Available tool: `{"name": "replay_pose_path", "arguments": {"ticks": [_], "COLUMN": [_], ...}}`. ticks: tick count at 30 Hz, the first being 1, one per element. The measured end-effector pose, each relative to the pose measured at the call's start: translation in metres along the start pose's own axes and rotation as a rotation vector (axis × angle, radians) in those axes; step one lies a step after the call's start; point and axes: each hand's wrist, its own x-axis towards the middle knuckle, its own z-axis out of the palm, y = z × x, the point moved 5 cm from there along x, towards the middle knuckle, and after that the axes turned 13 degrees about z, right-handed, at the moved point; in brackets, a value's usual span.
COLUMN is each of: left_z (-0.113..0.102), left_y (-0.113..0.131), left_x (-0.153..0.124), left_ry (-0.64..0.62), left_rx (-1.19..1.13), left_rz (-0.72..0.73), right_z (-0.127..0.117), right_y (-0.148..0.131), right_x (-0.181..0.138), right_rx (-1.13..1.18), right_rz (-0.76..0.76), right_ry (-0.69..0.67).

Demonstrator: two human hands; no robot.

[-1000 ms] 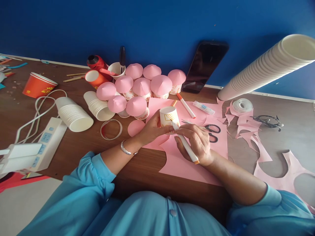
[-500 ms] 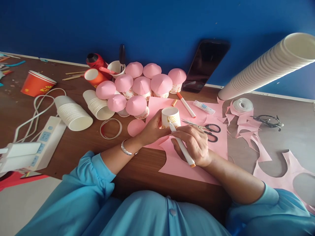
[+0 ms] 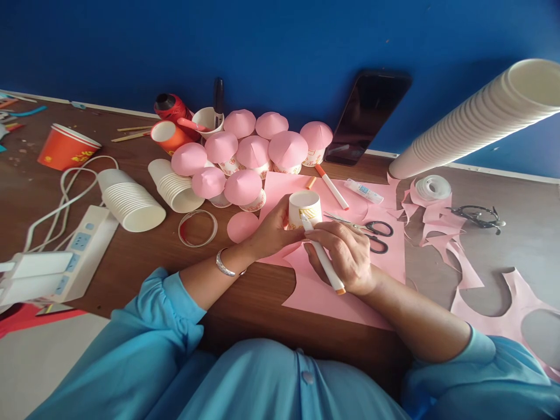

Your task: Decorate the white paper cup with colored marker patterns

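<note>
My left hand (image 3: 272, 231) grips a small white paper cup (image 3: 304, 207) with yellow marks on its side, holding it upright over a pink paper sheet (image 3: 332, 291). My right hand (image 3: 347, 256) is closed round a white marker with an orange end (image 3: 322, 260), and its tip touches the cup's side. A silver bracelet (image 3: 224, 266) circles my left wrist. Scissors (image 3: 368, 228) lie just right of the cup. Several cups topped with pink paper cones (image 3: 256, 151) stand behind it.
Stacks of white cups (image 3: 131, 201) lie at the left, and a long stack (image 3: 476, 119) at the right. A power strip (image 3: 74, 251), orange cups (image 3: 65, 147), a phone (image 3: 365, 116) against the blue wall, a glue tube (image 3: 362, 190), tape roll (image 3: 432, 188), glasses (image 3: 478, 214) and pink scraps (image 3: 499, 297) lie around.
The marker tip has slid a little left and up across the cup's side, with my right hand following. My left hand keeps the cup almost still.
</note>
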Motion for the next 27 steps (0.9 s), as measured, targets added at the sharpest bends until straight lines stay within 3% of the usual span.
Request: {"name": "replay_pose_path", "arguments": {"ticks": [27], "left_z": [-0.0037], "left_y": [-0.0008], "left_x": [0.0007], "left_ry": [0.009], "left_rx": [-0.017], "left_rz": [-0.04], "right_z": [-0.0001], "right_y": [-0.0001], "right_x": [-0.0011], "right_rx": [0.017], "right_rz": [0.018], "right_ry": [-0.014]}}
